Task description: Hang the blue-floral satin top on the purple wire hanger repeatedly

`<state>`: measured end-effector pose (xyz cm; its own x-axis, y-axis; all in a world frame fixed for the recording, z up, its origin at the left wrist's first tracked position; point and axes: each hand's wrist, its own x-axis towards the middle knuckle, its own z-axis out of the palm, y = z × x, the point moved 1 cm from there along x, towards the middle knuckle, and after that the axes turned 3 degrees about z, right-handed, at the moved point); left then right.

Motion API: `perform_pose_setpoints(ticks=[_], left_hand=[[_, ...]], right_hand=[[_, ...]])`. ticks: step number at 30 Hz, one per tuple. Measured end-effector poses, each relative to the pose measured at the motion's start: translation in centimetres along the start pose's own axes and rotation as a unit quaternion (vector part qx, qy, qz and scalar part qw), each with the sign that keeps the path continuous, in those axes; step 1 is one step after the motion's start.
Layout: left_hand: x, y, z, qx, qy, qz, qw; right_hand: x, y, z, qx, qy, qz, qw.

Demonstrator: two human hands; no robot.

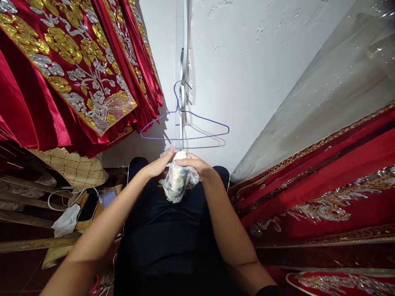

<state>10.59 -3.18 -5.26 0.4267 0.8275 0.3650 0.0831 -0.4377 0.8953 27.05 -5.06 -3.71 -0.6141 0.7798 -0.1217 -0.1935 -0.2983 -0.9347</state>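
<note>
A bunched light cloth point(176, 181) with a grey-blue and yellowish pattern hangs in front of my lap, crumpled into a bundle. My right hand point(199, 165) grips its upper right side, with the thumb across the front and the other fingers mostly hidden. On the cloth's upper left edge is my left hand point(161, 163), its thumb pointing up toward the wall and its remaining fingers out of sight behind the cloth. Just beyond both hands, a purple wire hanger point(202, 137) hangs against the wall with nothing on it.
Red garments with gold and silver embroidery point(92, 74) hang at the left. On the right are a clear plastic cover point(296, 94) and beaded red garments point(354, 164). A phone point(87, 207), a white plastic bag point(66, 220) and a cable point(51, 201) lie low at left.
</note>
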Motion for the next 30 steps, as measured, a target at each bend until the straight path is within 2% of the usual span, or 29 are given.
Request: perform_pose_setpoints(ticks=[2,4,5,7,9,10,11,14,16,18,20,24,27,30], left_hand=[[-0.9,-0.7,-1.1,0.051,-0.009,-0.023,0.998],[-1.9,-1.2,-2.6,0.115,-0.076,-0.06,0.989],[-2.4,-1.4,-3.5,0.155,-0.113,-0.079,0.978],[-3.2,-1.7,-5.6,0.247,-0.148,-0.111,0.951],[-3.7,-1.9,-7.7,0.319,-0.134,-0.134,0.929],[-4.0,-1.9,-8.6,0.339,-0.127,-0.144,0.921],[-4.3,-1.9,-9.3,0.35,-0.126,-0.152,0.916],[-5.3,-1.5,-10.7,0.393,-0.142,-0.161,0.894],[-5.8,-1.2,-11.6,0.461,-0.131,-0.15,0.865],[-5.9,-0.9,-12.5,0.526,-0.099,-0.139,0.833],[-5.6,-0.8,-13.4,0.552,-0.059,-0.132,0.821],[-4.9,-0.9,-13.9,0.516,0.027,-0.071,0.853],[-4.8,-1.1,-13.5,0.482,0.043,-0.02,0.875],[-4.6,-0.3,-13.0,0.481,0.055,-0.017,0.875]], right_hand=[[-0.7,-1.1,-0.5,-0.057,-0.023,0.02,0.998],[-1.0,-2.3,-1.6,-0.149,-0.019,0.004,0.989],[-0.9,-2.9,-2.4,-0.207,0.014,-0.031,0.978],[-0.1,-4.1,-4.3,-0.307,0.151,-0.153,0.927],[1.5,-4.7,-6.3,-0.335,0.303,-0.271,0.85],[2.6,-4.6,-7.1,-0.329,0.349,-0.299,0.825],[3.7,-4.4,-7.9,-0.322,0.367,-0.305,0.818],[6.5,-2.9,-9.1,-0.351,0.324,-0.27,0.836],[7.3,-1.6,-9.4,-0.388,0.279,-0.244,0.844],[7.0,-0.7,-9.5,-0.412,0.248,-0.222,0.848],[5.8,-0.4,-9.8,-0.424,0.244,-0.217,0.845],[2.4,-1.3,-10.4,-0.444,0.288,-0.224,0.818],[0.6,-2.3,-10.5,-0.455,0.295,-0.229,0.808],[-0.1,-2.8,-10.2,-0.447,0.287,-0.229,0.816]])
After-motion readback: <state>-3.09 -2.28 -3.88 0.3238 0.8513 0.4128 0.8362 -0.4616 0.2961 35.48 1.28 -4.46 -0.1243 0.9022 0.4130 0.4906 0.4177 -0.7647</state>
